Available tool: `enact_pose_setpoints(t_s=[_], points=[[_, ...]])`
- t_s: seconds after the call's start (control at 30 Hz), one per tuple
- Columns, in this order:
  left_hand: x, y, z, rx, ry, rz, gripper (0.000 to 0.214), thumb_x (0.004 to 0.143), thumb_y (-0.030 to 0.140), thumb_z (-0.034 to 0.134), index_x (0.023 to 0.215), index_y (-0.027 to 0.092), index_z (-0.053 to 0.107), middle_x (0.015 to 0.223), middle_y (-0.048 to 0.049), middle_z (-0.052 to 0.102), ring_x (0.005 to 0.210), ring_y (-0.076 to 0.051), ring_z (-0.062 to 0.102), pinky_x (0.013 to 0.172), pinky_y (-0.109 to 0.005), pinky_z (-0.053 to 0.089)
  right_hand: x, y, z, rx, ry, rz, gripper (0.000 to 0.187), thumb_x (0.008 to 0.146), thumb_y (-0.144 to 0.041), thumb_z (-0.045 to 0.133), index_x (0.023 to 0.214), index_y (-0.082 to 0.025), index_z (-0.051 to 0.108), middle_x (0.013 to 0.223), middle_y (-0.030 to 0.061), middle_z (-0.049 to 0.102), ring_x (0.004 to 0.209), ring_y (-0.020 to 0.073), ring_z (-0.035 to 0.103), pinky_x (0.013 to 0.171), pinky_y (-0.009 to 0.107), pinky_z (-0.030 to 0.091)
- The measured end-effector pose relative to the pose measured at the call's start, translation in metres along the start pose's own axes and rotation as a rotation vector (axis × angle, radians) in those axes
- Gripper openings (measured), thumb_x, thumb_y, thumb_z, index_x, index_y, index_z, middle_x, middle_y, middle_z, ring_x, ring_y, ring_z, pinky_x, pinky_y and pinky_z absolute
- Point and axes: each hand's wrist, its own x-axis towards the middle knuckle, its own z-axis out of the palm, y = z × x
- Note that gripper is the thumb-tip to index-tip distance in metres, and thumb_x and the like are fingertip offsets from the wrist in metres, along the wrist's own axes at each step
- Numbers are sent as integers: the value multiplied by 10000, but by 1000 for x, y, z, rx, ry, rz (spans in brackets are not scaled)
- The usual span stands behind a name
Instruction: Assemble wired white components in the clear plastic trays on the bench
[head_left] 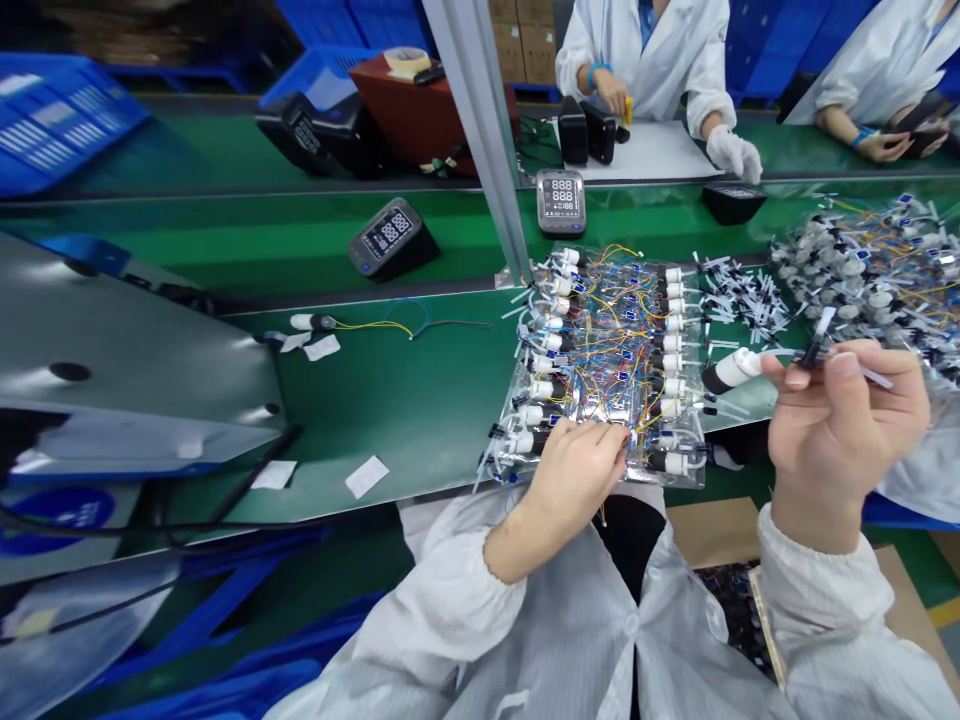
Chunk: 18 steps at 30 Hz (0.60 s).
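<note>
My left hand (581,470) rests on the near edge of a clear tray (525,455) filled with rows of small white-and-black cylinders and tangled coloured wires. Its fingers are curled and pinched down among the wires. My right hand (844,415) is raised to the right of the tray, fingers closed. It holds a white-and-black cylinder part (731,370) and a small black piece with a thin white tube (817,345).
A heap of wired parts (862,275) and loose black-and-white tubes (742,300) lie at the right. Display devices (390,238) (560,200) sit on the green conveyor. Across it, two people in white coats work. A metal post (480,130) rises mid-table; a grey machine cover (127,350) is at left.
</note>
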Motion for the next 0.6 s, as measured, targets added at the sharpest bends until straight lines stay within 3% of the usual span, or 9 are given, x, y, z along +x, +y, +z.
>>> enact_pose_setpoints(t_s=[0.17, 0.33, 0.6], points=[[5, -9, 2, -207, -73, 0, 146, 910, 106, 689, 1030, 189, 699, 969, -72, 765, 936, -261, 719, 855, -384, 540, -3, -3, -1, 2, -31, 3, 134, 838, -197, 848, 841, -214, 715, 830, -53, 644, 532, 90, 599, 660, 398, 709], [10, -16, 10, -292, -44, -30, 181, 897, 137, 711, 1070, 189, 706, 1003, -83, 778, 941, -271, 731, 862, -391, 564, -3, -2, -5, -4, -15, -22, 137, 832, -192, 850, 831, -217, 715, 825, -48, 642, 518, 101, 577, 624, 431, 714], [14, -19, 10, -448, -10, -97, 80, 918, 137, 691, 973, 193, 712, 793, -16, 714, 710, -179, 666, 712, -303, 514, -1, -1, -7, -31, 14, 9, 216, 778, -256, 898, 805, -213, 688, 812, -54, 632, 505, 87, 569, 613, 418, 709]])
